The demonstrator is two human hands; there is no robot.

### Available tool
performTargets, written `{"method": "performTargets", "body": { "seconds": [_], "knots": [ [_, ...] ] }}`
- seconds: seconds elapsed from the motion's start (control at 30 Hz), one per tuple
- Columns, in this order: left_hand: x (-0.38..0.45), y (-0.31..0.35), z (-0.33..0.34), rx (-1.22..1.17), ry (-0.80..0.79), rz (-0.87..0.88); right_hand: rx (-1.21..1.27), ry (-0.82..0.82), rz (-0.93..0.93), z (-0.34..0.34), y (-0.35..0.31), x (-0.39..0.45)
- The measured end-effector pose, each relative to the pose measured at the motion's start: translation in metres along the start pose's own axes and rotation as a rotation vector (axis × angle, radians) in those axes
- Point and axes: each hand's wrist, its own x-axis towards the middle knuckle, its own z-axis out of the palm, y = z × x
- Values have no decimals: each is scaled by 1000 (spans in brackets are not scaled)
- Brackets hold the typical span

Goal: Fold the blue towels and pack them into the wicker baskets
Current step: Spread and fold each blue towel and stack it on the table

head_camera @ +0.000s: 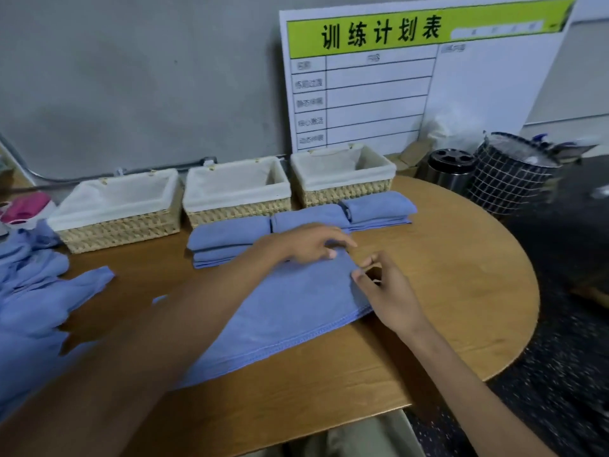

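Head view records a white board [425, 74] leaning against the wall behind the worktop [445, 275], its green header printed in black with 训练计划表; the smaller row labels down its left column are too blurred to read. A blue towel [290, 311] lies spread flat on the worktop, running diagonally toward the near edge, with a stitched hem visible along its right side. The left hand [309, 242] rests on the towel's far corner, fingers relaxed and fairly straight, holding nothing. The right hand [385, 291] is at the towel's right edge, thumb and forefinger close together at the fabric; whether they actually pinch the cloth cannot be told. Three folded towels [230, 242], [309, 217], [379, 209] sit in a row just in front of the baskets. Unfolded blue towels [36, 291] lie in a loose heap at the left of the worktop. Three wicker baskets [118, 222], [237, 206], [342, 189] stand along the wall, each with a white cloth liner and nothing visible inside. A metal canister [451, 169] and a grid-patterned bin [507, 179] stand off the right end.
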Motion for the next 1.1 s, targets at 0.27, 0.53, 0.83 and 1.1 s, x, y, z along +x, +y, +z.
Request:
{"method": "performTargets", "body": {
  "seconds": [0.27, 0.53, 0.83, 1.1],
  "knots": [
    [7, -2, -7, -21, 86, 54, 71, -20, -59, 5, -1, -12],
    [-103, 3, -41, -509, 428, -114, 140, 103, -262, 51, -53, -36],
    [-237, -33, -40, -1228, 589, -313, -31, -99, -458, 147, -107, -59],
    [-285, -60, -3, -1031, 678, -558, -280, -297, -606, 211, -95, -81]
  ]
}}
